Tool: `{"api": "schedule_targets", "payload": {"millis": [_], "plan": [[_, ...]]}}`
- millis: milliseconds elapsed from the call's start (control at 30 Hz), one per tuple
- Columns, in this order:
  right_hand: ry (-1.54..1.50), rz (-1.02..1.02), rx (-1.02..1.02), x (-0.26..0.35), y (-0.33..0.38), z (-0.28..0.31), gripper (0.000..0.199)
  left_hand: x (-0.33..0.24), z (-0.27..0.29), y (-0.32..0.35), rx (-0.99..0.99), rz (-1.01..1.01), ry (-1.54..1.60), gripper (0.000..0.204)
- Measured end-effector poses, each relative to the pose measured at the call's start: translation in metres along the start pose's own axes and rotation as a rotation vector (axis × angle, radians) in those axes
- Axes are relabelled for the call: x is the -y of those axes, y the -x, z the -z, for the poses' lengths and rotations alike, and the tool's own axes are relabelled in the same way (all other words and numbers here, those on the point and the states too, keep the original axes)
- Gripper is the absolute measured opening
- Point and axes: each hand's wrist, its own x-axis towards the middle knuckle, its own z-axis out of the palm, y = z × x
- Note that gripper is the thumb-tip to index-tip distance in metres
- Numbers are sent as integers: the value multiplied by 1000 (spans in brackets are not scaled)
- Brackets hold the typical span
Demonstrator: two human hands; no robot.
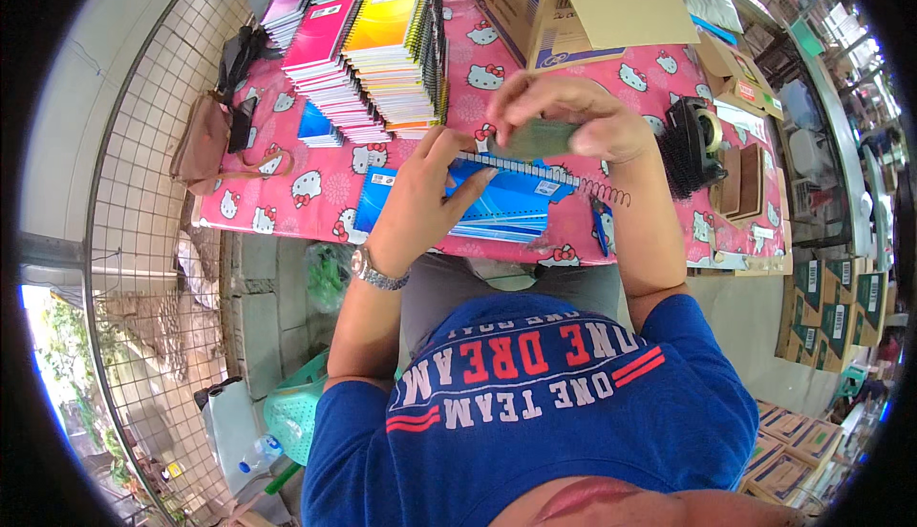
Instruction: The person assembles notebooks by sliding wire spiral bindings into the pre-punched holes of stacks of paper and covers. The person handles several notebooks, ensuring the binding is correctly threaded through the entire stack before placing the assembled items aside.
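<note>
A blue notebook [521, 197] lies in front of me on top of other blue notebooks, with its punched edge facing away. My left hand [425, 183] is closed on that edge, thumb on the cover and fingers beyond it. A metal spiral wire [608, 193] runs along the holes, and its loose coils stick out at the right end. Just above the edge, my right hand [583, 121] is curled around a dark green flat piece [537, 139], blurred and of unclear kind. Blue-handled pliers [602, 225] rest right of the notebooks.
Tall stacks of spiral notebooks [382, 26] stand at the back left, with small blue ones [318, 126] beside them. An open cardboard box [564, 16] is behind my right hand. A black tape dispenser [690, 140] and a brown wooden piece [743, 181] sit on the right.
</note>
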Motion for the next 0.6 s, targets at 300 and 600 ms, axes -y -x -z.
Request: {"api": "schedule_targets", "payload": {"millis": [300,600], "plan": [[1,-7,36,-2,-3,-1,52,-1,1,-3,-1,74,6,33],[1339,-700,-752,-192,137,64,51,-2,-10,-3,-179,240,322,19]]}}
